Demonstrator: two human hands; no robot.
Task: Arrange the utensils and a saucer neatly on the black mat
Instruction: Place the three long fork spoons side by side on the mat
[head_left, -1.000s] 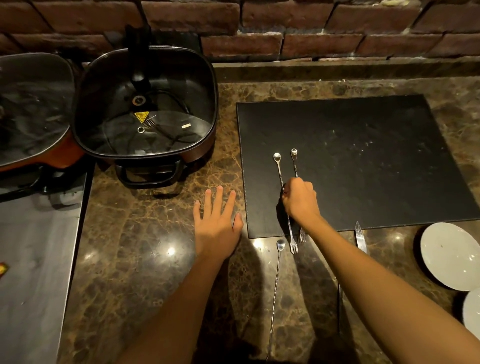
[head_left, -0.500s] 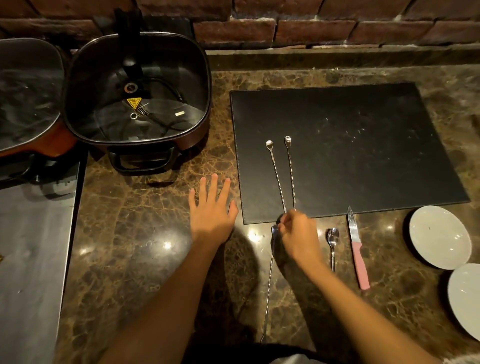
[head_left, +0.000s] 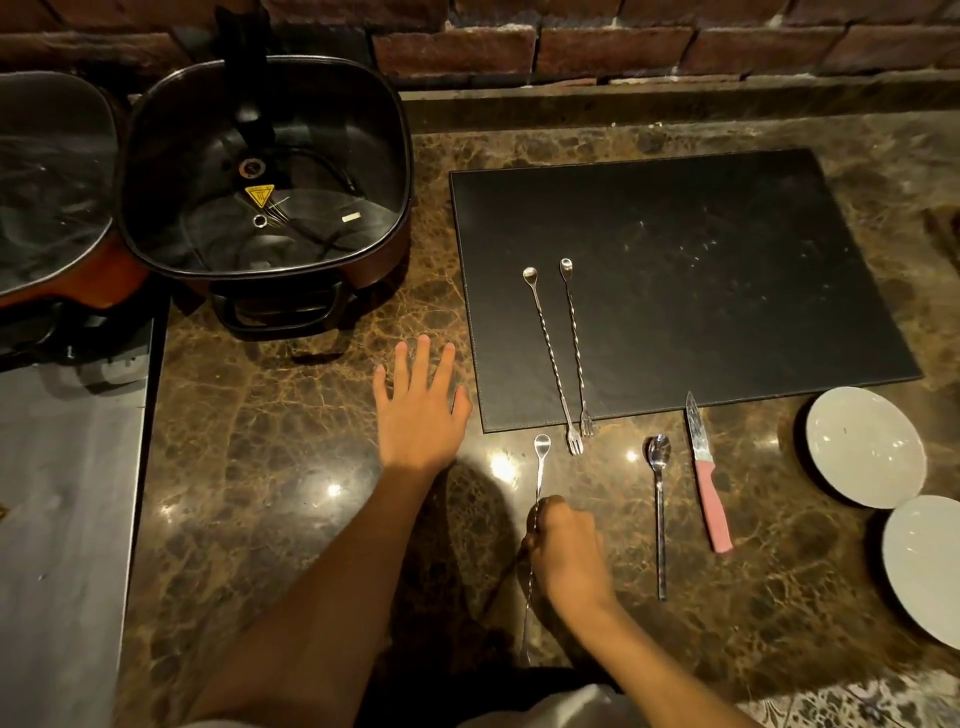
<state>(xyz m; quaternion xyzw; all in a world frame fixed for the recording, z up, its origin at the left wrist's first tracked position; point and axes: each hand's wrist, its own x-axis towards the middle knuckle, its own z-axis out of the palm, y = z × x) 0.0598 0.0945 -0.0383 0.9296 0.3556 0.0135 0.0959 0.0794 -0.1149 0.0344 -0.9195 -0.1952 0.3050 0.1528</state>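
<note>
A glossy brown marble bench (head_left: 249, 467) with pale veins and bright light spots runs up to a rough red brick wall (head_left: 623, 47). On it lies the rectangular black mat (head_left: 727, 270), its surface faintly scuffed. Two long twisted steel bar spoons (head_left: 558, 358) lie side by side on the mat's left part, their forked ends overhanging its near edge. The right hand (head_left: 566, 551) has its fingers closed around a third long twisted steel spoon (head_left: 537, 483) on the bench, near the mat's front edge. The left hand (head_left: 418, 410) rests flat, fingers spread and released, just left of the mat. A plain steel spoon (head_left: 660, 509), a pink-handled knife (head_left: 705, 478) and two white saucers (head_left: 865, 447) lie on the bench to the right. A square black electric pot (head_left: 265, 171) stands at the back left.
</note>
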